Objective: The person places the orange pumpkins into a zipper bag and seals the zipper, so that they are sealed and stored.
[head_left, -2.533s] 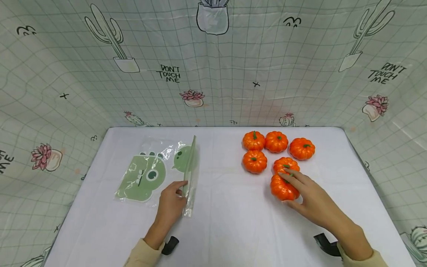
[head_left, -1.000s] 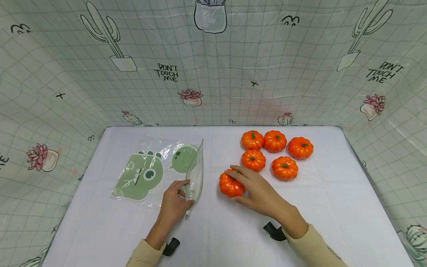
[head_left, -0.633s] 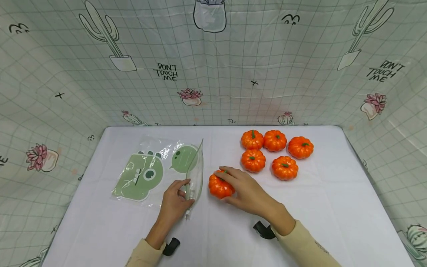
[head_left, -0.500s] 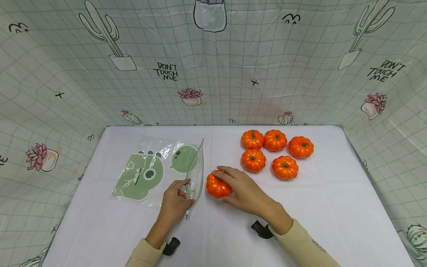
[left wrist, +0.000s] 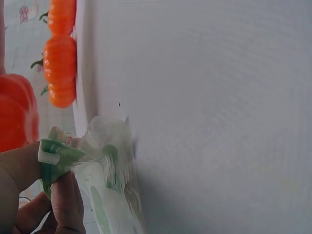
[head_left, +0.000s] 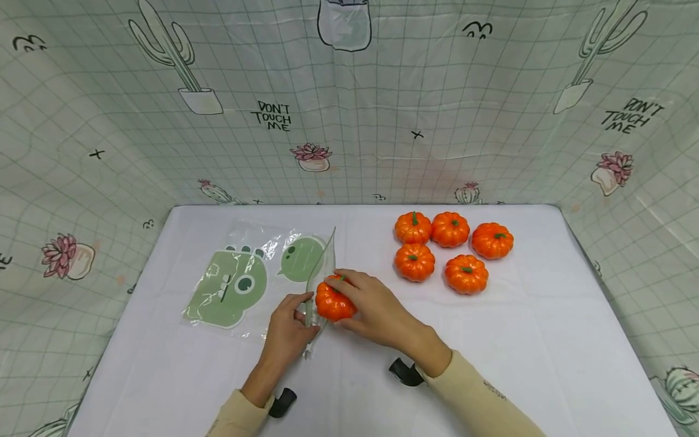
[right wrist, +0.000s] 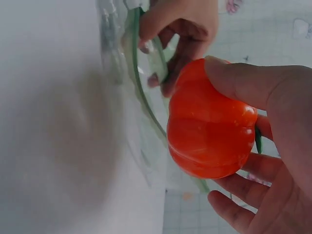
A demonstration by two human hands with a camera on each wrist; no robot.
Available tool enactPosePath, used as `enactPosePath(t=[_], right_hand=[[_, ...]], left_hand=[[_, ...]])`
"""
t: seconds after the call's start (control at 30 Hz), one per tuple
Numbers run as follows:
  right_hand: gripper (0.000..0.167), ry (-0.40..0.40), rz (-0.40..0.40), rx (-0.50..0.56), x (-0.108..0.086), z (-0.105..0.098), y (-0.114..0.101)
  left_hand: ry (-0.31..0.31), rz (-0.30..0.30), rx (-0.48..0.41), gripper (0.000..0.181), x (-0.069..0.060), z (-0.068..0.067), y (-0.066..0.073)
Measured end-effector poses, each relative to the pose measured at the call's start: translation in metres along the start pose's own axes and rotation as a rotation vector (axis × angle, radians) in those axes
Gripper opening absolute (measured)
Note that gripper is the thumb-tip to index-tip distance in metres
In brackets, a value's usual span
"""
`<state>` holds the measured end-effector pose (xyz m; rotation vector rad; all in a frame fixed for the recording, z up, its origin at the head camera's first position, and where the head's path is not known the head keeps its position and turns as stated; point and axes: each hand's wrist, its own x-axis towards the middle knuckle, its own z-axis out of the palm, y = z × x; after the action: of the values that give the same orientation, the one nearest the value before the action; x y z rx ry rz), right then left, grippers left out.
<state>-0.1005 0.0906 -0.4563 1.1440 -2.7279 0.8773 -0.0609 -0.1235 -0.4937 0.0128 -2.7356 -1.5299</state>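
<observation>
The right hand [head_left: 377, 306] has a solid hold on a pumpkin [head_left: 334, 302], spread only as wide as the thing itself, thumb on one side and fingers on the other. It's lifted off the table [head_left: 557, 346], right by the mouth of a bag [head_left: 235, 291]; can't tell if it's touching the plastic. The left hand [head_left: 285, 326] has a tight little pinch on that bag, thumb and fingertips on the strip along its right-hand side, which stands up a bit with the mouth parted. The rest of the bag lies flat on the left half of the table, see-through, with a big green monster face and a smaller green blob on it. Five more pumpkins sit toward the far edge, right half: the left one [head_left: 413, 228] touching the middle one [head_left: 451, 230], the right one [head_left: 493, 241] just beside, then the front-left one [head_left: 415, 263] up against the left one, and the front-right one [head_left: 466, 274] a touch nearer the front edge. Tan sleeves [head_left: 475, 394] on both arms. Past the far edge hangs a pale grid cloth [head_left: 371, 109] with cacti and "DON'T TOUCH ME" on it.
</observation>
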Motion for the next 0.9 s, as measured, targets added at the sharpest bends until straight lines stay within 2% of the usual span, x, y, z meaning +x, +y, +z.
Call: enactPosePath(t=[0.33,0.67,0.9], right_hand=[[0.07,0.02,0.027,-0.105,0.008,0.021,0.0],[0.069,-0.033,0.07,-0.152,0.011,0.03,0.001],[0.07,-0.049,0.097,-0.163,0.013,0.034,0.001]], left_hand=[[0.019,0.007,0.011,0.06,-0.001,-0.001,0.001],[-0.006,0.021,-0.042,0.059,0.0,-0.004,-0.002],[-0.047,-0.008,-0.073,0.059,0.0,-0.008,-0.003]])
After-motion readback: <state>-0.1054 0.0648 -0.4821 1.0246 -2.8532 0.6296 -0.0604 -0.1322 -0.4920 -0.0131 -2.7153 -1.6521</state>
